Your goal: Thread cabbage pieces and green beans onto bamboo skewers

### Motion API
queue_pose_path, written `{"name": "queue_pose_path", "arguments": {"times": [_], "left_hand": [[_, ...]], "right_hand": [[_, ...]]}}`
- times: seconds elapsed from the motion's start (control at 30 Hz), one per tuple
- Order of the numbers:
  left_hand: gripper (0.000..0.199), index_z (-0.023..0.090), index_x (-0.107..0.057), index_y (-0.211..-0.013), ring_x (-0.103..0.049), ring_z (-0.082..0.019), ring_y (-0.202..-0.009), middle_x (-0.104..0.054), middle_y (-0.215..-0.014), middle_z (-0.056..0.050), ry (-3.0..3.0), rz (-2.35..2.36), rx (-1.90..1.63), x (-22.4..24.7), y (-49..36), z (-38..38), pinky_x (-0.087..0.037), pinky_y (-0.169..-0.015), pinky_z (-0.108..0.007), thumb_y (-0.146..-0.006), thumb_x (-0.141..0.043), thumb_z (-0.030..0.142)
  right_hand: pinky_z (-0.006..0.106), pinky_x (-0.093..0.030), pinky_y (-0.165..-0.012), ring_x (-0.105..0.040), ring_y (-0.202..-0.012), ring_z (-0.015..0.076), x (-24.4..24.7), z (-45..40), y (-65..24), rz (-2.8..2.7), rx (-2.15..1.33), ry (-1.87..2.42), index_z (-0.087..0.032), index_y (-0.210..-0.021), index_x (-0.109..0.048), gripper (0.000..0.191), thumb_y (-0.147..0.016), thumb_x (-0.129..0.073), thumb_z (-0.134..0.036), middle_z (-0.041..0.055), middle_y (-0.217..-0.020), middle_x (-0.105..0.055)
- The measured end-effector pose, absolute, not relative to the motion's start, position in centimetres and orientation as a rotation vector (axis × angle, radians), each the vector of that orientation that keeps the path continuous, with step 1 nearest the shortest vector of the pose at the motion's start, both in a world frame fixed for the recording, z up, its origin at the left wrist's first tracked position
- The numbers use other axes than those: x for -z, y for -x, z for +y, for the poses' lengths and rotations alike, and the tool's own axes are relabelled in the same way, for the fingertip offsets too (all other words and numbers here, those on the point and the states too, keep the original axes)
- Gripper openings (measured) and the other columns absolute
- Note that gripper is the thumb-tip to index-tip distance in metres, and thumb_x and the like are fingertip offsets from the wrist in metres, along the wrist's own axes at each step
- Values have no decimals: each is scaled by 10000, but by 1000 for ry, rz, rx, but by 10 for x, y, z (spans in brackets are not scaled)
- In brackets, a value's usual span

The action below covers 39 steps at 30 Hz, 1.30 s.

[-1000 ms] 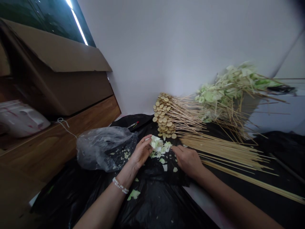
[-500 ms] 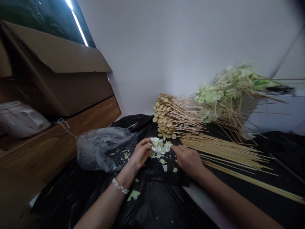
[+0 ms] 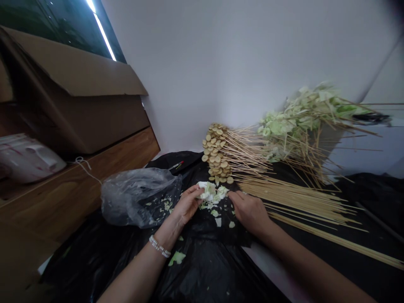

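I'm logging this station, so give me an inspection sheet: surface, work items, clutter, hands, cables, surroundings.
Surface: black plastic sheeting, wrinkled, strewn with leaf scraps.
Work items: leaf pieces between the hands; loose skewers at right; skewered slices and skewered leaves beyond.
Clutter: crumpled clear bag, pen-like item.
Hands: left hand grips leaf pieces; right hand curled at their right edge, its hold unclear.
Cables: white cord on the wooden ledge; string or cable unclear.
Surroundings: cardboard box, whitish container, white wall.

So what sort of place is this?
Probably a makeshift food-prep corner: pale round slices on thin wooden skewers, crinkled pale-green leaf pieces in hand, and crumpled black plastic sheeting.
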<state>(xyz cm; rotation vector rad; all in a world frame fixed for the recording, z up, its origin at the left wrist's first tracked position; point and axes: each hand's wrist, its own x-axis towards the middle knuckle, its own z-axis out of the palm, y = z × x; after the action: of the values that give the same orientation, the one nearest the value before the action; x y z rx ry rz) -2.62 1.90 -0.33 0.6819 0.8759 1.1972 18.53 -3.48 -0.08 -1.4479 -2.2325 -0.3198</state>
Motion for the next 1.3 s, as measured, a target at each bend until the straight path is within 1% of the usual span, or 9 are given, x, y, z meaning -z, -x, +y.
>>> {"name": "queue_pose_path", "arguments": {"times": [0.17,0.27,0.33,0.47,0.63,0.87,0.97,1.07,1.3], "left_hand": [[308,152,-617,-762,-647,-122,-648,-685,-729,4,-665,989,-1324,2,29,21,-552,-599,-234,-548,-838,168],[383,142,-639,-794,-627,-108,-619,-681,-732,5,-742,1061,-1406,0,26,19,-528,-555,-204,-497,-864,233],[395,137,-645,-801,-607,-97,-596,-671,-722,9,-833,1097,-1447,-1,24,17,-510,-539,-194,-501,-860,280],[370,149,-632,-818,-580,-98,-595,-647,-723,15,-1012,1133,-1476,2,24,15,-493,-556,-209,-567,-823,342],[273,158,-649,-795,-560,-103,-653,-640,-766,3,-1239,1189,-1495,6,27,16,-463,-630,-215,-644,-775,348],[214,163,-681,-767,-579,-140,-740,-665,-805,-18,-1371,1198,-1493,3,26,15,-445,-717,-241,-651,-766,321],[223,163,-689,-789,-581,-143,-736,-671,-814,-22,-1365,1199,-1472,3,26,15,-447,-710,-244,-652,-766,322],[231,163,-696,-800,-586,-145,-736,-679,-827,-27,-1365,1200,-1467,4,27,15,-450,-701,-243,-651,-767,324],[236,159,-698,-796,-588,-143,-720,-684,-815,-28,-1373,1206,-1432,3,27,14,-456,-686,-242,-654,-766,335]], "right_hand": [[263,-291,-579,-544,-681,122,5,-34,-186,-2215,323,1396,-182,-988,-645,248,-885,-430,-112,23,-813,-635],[266,-291,-581,-546,-683,127,7,-35,-184,-2223,310,1372,-179,-988,-644,245,-890,-429,-115,24,-817,-632],[270,-285,-578,-544,-675,130,7,-35,-184,-2219,312,1376,-180,-981,-645,241,-896,-427,-123,22,-813,-631],[275,-271,-572,-539,-656,132,8,-34,-184,-2205,304,1396,-182,-953,-647,241,-907,-415,-134,16,-779,-619],[275,-269,-569,-539,-652,135,8,-34,-184,-2210,306,1389,-188,-951,-644,239,-916,-410,-149,15,-775,-621],[268,-307,-598,-564,-679,148,9,-35,-185,-2225,267,1418,-183,-954,-634,239,-885,-414,-119,26,-791,-630],[259,-332,-623,-586,-721,152,10,-34,-185,-2216,167,1441,-184,-959,-622,248,-900,-390,-121,30,-824,-649],[248,-351,-653,-601,-767,152,11,-33,-184,-2208,77,1449,-186,-919,-612,244,-918,-374,-135,31,-844,-663],[240,-360,-668,-593,-761,149,8,-35,-184,-2221,144,1435,-186,-932,-625,262,-903,-375,-113,42,-832,-655]]}}
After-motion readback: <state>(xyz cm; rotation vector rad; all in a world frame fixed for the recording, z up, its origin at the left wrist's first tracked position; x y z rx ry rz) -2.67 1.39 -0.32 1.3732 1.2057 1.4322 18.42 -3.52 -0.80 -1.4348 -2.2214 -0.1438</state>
